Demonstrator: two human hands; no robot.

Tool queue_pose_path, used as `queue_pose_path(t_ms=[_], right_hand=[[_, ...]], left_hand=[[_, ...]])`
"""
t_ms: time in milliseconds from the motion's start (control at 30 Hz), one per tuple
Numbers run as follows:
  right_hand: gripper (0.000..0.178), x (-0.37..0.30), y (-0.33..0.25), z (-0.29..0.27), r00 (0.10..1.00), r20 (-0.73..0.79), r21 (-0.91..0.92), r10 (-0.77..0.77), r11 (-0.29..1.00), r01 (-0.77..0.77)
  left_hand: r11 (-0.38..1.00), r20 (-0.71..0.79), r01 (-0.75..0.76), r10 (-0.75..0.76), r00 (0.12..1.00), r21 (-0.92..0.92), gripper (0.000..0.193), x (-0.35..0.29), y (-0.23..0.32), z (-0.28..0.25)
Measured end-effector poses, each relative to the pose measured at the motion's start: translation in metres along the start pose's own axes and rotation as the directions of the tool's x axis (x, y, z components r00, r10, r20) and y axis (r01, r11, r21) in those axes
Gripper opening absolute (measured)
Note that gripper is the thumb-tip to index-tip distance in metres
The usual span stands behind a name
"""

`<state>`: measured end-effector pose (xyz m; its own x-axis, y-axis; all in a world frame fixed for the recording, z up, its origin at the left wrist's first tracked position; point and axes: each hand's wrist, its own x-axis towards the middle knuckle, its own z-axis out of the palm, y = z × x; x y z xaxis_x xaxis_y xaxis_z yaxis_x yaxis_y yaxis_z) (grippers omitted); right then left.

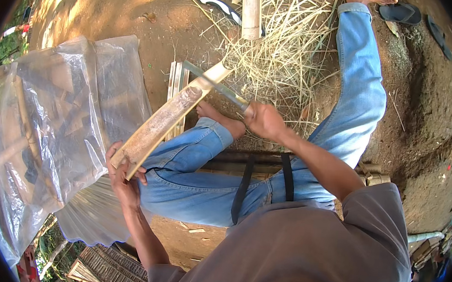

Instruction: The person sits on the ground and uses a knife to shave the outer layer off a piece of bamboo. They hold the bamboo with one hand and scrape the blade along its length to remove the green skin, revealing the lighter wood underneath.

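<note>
A split length of bamboo [159,123] lies slantwise over my bent leg, its hollow inner side facing up. Around its near lower end my left hand [125,172] is closed, fingers under and along the edges. In my right hand [265,121] is the handle of a long-bladed knife [227,91]. The blade crosses the far end of the bamboo, its tip out past the left edge. Whether the blade is cutting into the bamboo or only resting on it, I cannot tell. My bare foot [222,120] is beside the bamboo.
Pale bamboo shavings [287,50] are heaped on the dirt beyond my hands. A bamboo piece [252,11] and a black-and-white handled tool [216,1] lie there. Strips [175,85] lie left of the bamboo, near clear plastic sheeting [62,110]. Sandals [400,13] are far right.
</note>
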<state>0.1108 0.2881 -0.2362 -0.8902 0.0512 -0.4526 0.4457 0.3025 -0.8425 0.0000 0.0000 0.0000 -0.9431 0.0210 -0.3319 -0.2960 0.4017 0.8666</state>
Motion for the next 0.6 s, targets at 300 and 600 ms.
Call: queue_pose_path(t_ms=[300, 600], right_hand=[[0.032, -0.037, -0.019, 0.027, 0.987, -0.113, 0.008, -0.116, 0.993, 0.117], [0.025, -0.012, 0.028, 0.042, 0.994, -0.109, -0.082, -0.028, 0.996, 0.019]], left_hand=[[0.981, -0.127, 0.110, -0.131, 0.983, -0.163, 0.040, 0.004, 0.022, 0.027], [0.967, -0.108, 0.144, -0.170, 0.980, -0.211, 0.038, 0.026, 0.020, 0.012]])
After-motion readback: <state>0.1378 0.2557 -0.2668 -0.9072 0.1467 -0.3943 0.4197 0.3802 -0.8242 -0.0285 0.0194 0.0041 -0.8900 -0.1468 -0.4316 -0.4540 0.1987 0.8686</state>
